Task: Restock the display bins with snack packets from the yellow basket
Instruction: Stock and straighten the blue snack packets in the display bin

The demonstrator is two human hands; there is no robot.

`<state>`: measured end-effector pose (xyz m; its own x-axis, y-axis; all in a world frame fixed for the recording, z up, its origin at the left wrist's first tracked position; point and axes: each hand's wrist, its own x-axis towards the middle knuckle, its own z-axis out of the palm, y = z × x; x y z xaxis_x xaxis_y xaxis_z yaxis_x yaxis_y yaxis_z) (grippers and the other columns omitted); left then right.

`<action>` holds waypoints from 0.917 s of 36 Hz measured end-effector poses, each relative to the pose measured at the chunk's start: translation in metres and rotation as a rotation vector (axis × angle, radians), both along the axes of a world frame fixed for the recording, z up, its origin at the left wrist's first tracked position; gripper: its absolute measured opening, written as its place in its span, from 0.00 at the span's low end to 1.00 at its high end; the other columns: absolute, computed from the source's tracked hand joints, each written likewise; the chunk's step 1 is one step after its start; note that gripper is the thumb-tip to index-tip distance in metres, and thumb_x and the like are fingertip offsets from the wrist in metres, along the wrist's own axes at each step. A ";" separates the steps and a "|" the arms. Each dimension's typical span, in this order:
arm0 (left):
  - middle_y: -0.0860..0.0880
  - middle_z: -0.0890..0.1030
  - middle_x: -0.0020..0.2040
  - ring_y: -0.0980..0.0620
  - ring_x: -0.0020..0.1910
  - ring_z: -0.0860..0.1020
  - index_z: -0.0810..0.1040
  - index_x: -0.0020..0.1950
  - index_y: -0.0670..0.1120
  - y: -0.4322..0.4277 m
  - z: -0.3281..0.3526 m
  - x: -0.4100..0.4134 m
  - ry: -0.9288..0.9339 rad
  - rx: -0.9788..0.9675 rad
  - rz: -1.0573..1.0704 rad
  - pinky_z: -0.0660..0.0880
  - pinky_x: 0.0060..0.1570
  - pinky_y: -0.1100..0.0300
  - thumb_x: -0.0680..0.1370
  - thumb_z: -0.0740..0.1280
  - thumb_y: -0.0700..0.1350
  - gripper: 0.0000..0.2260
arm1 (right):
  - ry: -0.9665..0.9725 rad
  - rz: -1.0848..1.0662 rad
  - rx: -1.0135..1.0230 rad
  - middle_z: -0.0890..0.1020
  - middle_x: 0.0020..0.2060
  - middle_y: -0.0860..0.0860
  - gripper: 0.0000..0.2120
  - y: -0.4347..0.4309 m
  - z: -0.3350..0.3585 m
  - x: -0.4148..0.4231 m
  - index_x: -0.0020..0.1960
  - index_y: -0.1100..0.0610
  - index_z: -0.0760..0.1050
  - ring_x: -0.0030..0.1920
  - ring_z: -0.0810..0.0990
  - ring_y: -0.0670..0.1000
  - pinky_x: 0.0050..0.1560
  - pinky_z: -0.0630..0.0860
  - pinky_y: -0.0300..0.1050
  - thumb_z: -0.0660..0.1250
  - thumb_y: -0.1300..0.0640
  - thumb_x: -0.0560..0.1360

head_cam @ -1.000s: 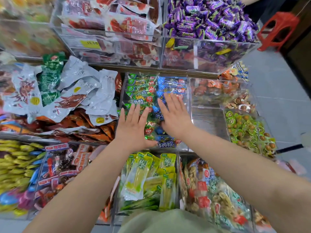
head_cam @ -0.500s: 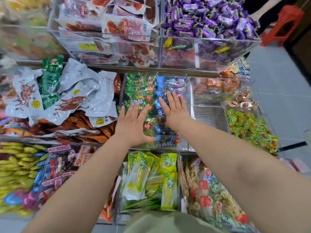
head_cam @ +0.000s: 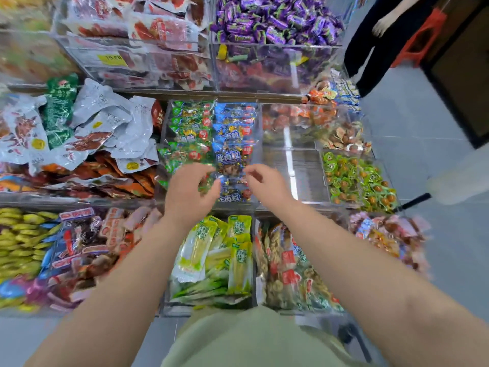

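Note:
A clear display bin in the middle row holds green snack packets on its left side and blue snack packets on its right. My left hand hovers over the bin's front left, fingers loosely curled, holding nothing I can make out. My right hand hovers over the front right by the blue packets, its fingers also loosely curled and empty. Both hands are blurred by motion. The yellow basket is out of view.
Right of that bin is a bare clear compartment, then a bin of green-wrapped sweets. Silver pouches pile at left, and yellow-green packets lie below. Purple candies fill a top bin. A person stands by a red stool.
Both hands lay flat with straight fingers on the green and blue packets. They have lifted off and drawn back toward me, with fingers now curled. The camera view shifted slightly.

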<state>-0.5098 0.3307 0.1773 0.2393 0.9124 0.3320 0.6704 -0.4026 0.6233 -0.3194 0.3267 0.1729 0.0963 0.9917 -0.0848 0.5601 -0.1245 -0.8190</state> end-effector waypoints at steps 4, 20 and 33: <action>0.46 0.80 0.36 0.51 0.36 0.76 0.76 0.39 0.53 -0.047 -0.025 0.019 -0.287 -0.540 0.010 0.73 0.39 0.58 0.78 0.66 0.43 0.09 | 0.130 -0.139 -0.133 0.79 0.39 0.46 0.08 -0.055 -0.025 0.019 0.52 0.56 0.80 0.40 0.75 0.44 0.40 0.70 0.31 0.64 0.61 0.76; 0.49 0.66 0.25 0.55 0.20 0.64 0.64 0.34 0.45 -0.161 -0.147 0.021 0.266 -1.597 -0.052 0.56 0.24 0.67 0.81 0.56 0.37 0.16 | 0.789 -1.309 -0.783 0.69 0.30 0.55 0.15 -0.400 -0.155 0.008 0.34 0.58 0.66 0.29 0.68 0.51 0.31 0.63 0.39 0.57 0.64 0.79; 0.45 0.76 0.37 0.49 0.31 0.72 0.72 0.43 0.44 -0.240 -0.164 0.131 0.698 -1.345 -0.347 0.68 0.33 0.62 0.79 0.62 0.43 0.06 | 1.055 -1.750 -0.745 0.75 0.32 0.52 0.09 -0.581 -0.166 -0.013 0.54 0.63 0.75 0.31 0.74 0.48 0.33 0.65 0.39 0.61 0.60 0.77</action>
<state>-0.3789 0.0905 0.0134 0.2467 0.3053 -0.9197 0.9669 -0.0143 0.2547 -0.3328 -0.2545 0.0065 0.2906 -0.2580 -0.9214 -0.9461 -0.2217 -0.2363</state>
